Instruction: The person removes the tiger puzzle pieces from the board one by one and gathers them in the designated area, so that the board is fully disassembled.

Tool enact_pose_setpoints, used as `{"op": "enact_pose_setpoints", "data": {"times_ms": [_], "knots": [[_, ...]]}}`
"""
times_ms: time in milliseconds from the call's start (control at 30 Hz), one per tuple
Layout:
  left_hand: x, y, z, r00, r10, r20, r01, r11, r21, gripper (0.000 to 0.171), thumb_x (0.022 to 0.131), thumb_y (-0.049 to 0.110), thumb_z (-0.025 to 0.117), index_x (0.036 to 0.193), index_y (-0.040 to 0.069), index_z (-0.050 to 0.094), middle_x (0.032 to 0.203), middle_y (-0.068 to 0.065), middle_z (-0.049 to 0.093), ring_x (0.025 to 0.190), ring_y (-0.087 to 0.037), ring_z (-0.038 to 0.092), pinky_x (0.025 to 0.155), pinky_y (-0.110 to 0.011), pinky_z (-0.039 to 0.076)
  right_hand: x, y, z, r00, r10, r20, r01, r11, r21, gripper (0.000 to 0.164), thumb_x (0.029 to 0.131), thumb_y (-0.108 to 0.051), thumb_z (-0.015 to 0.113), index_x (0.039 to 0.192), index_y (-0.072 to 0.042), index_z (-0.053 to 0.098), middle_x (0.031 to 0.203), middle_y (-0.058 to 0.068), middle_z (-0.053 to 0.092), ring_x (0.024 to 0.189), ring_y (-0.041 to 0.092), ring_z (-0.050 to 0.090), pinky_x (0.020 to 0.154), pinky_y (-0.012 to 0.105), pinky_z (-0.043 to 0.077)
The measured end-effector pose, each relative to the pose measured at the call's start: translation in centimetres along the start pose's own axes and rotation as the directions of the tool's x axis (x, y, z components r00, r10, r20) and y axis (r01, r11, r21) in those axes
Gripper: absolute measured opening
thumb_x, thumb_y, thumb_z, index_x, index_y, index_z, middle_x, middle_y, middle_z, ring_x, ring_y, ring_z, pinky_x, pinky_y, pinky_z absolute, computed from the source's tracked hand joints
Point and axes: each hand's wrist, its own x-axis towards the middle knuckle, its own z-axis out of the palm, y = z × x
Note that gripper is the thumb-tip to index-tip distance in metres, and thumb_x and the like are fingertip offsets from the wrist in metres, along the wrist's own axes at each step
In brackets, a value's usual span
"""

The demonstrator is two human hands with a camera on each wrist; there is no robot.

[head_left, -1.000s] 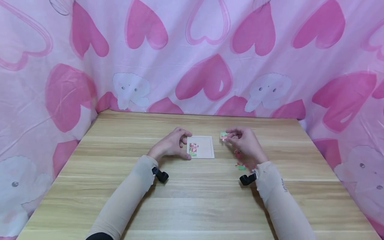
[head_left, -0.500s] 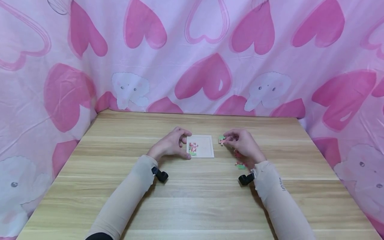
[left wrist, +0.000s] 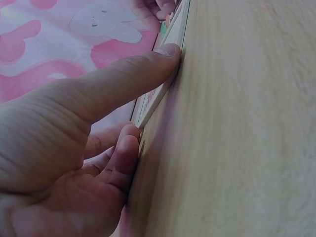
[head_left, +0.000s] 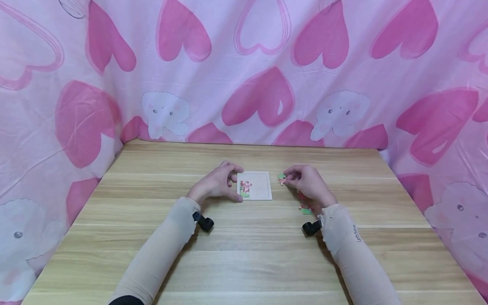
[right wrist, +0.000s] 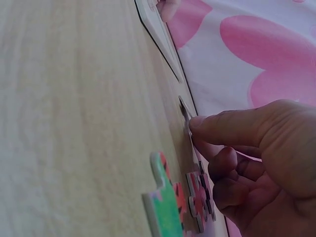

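Note:
A square white puzzle tray (head_left: pixel 262 186) lies flat on the table, with joined puzzle pieces (head_left: pixel 245 189) in pink, red and green along its left side. My left hand (head_left: pixel 218 182) holds the tray at its left side, thumb at the near corner and fingers at the far one. In the left wrist view the thumb (left wrist: pixel 143 69) lies over the tray's edge. Right of the tray, my right hand (head_left: pixel 309 182) pinches a green and pink puzzle piece (head_left: pixel 281 178) close to the tabletop. In the right wrist view that piece (right wrist: pixel 185 112) shows nearly edge-on at the fingertips.
Loose puzzle pieces lie by the right wrist: a green and red one (head_left: pixel 306 210) and a reddish one (head_left: pixel 300 195) partly under the hand. Behind the wooden table (head_left: pixel 244 254) hangs a pink heart-print curtain (head_left: pixel 259 101).
My right hand has drawn the pinched piece slightly left, nearer the tray, and it has turned a little. The left hand and the tray have stayed in place.

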Motion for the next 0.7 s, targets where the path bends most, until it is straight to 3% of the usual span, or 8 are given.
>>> {"op": "enact_pose_setpoints", "data": {"times_ms": [700], "knots": [[0.09,-0.07,0.01,1.0,0.009,0.001,-0.009,1.0,0.009,0.101,0.071,0.022,0.109,0.157,0.014,0.057,0.128,-0.006,0.053,0.103,-0.022,0.058,0.095,-0.038,0.052,-0.01,-0.23,0.02,0.999,0.032,0.012,-0.032,0.999,-0.025,0.021,0.102,-0.007,0.081,0.122,-0.005,0.081,0.102,0.006,0.076,0.091,0.023,0.067,0.08,0.034,0.058]]}}
